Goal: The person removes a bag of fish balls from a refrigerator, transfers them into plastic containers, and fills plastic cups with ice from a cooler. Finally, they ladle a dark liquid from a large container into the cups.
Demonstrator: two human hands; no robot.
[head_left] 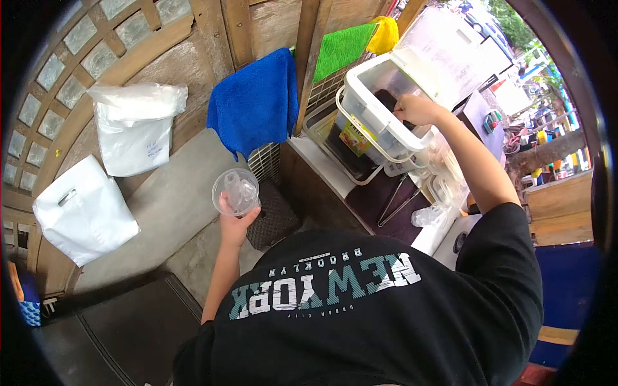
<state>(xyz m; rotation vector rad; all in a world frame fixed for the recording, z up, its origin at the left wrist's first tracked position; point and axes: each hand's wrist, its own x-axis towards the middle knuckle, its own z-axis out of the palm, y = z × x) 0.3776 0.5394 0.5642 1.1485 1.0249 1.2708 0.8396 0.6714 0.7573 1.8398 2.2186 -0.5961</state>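
Note:
My left hand [239,217] is wrapped round a clear plastic cup [226,188] with ice-like clear pieces in it. The cup is held up in front of the grey ledge, its mouth toward me. My right hand [417,110] reaches over the rim of a clear plastic bin [369,96] with a white rim and handle. Its fingers are curled beside a dark object [386,100] inside the bin. What exactly these fingers grip is partly hidden. A yellow-green label [358,136] is on the bin's front.
A blue towel [254,100] and a green cloth [340,49] hang by the wooden wall. Two white plastic bags [138,138] hang at left. Behind my left hand is a dark woven basket [273,217]. Clear plastic items [428,215] lie on the counter [360,209] at right.

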